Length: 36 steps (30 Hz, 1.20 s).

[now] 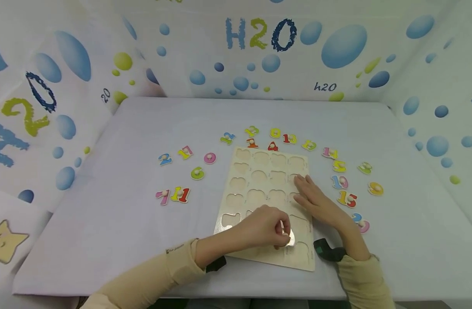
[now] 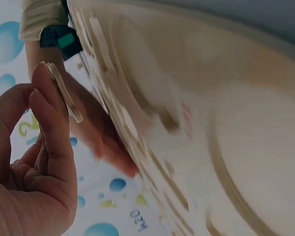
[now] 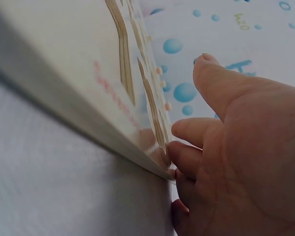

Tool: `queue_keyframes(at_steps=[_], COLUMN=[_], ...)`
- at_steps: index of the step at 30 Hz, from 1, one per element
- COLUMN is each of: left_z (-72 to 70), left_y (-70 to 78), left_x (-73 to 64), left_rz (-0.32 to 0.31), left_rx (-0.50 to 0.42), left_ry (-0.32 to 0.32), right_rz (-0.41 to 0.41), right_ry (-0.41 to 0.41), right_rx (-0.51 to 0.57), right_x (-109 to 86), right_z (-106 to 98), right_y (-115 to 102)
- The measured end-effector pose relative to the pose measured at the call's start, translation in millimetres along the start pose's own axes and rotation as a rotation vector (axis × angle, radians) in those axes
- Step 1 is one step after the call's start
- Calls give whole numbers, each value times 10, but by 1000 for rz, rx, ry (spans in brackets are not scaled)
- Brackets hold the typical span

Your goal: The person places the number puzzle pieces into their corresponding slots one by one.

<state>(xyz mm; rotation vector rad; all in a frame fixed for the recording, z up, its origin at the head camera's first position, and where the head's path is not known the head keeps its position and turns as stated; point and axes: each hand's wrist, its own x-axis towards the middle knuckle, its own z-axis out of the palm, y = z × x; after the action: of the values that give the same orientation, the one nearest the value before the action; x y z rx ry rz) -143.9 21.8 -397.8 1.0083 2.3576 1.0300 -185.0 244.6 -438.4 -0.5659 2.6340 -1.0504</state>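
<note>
My left hand [image 1: 264, 225] is over the lower part of a wooden number puzzle board [image 1: 274, 256] with cut-out recesses. In the left wrist view its thumb and finger pinch a thin wooden puzzle piece [image 2: 65, 93], seen edge-on, so its number cannot be read. The piece is held apart from the board's surface. My right hand [image 1: 319, 202] rests along the board's right edge, fingers extended onto it. The right wrist view shows that hand [image 3: 246, 157] with its fingertips touching the board's side and nothing gripped.
Knobbed number pieces lie around the board: a pink 7 [image 1: 163, 196] and a yellow-red 11 [image 1: 180, 195] to the left, a red 4 [image 1: 272, 146] beyond it, a 15 [image 1: 347, 199] and an orange piece [image 1: 376, 189] to the right. A white cloth [image 1: 104, 223] covers the table.
</note>
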Motion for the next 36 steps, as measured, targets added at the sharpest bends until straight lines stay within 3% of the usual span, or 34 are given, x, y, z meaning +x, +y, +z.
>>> queue_keyframes(at_steps=[7,11,21,28,36], left_z=[254,327,409,435,426], left_y=[87,120,168,161,158], left_x=[189,247,262,209,169], left_rz=[-29,-54,-135,-259,-295], left_rx=[58,20,-187,-410,-481], left_ry=[-51,-81,-155,-131,-128], right_rz=[-4,3,-7,-10,-2], right_ry=[4,0,0,4,4], right_rx=[-2,-8,-11,-24,-23], right_x=[-7,-3,-2,1,-4], right_z=[0,5,9,0,5], right_y=[0,0,3,-11,-19])
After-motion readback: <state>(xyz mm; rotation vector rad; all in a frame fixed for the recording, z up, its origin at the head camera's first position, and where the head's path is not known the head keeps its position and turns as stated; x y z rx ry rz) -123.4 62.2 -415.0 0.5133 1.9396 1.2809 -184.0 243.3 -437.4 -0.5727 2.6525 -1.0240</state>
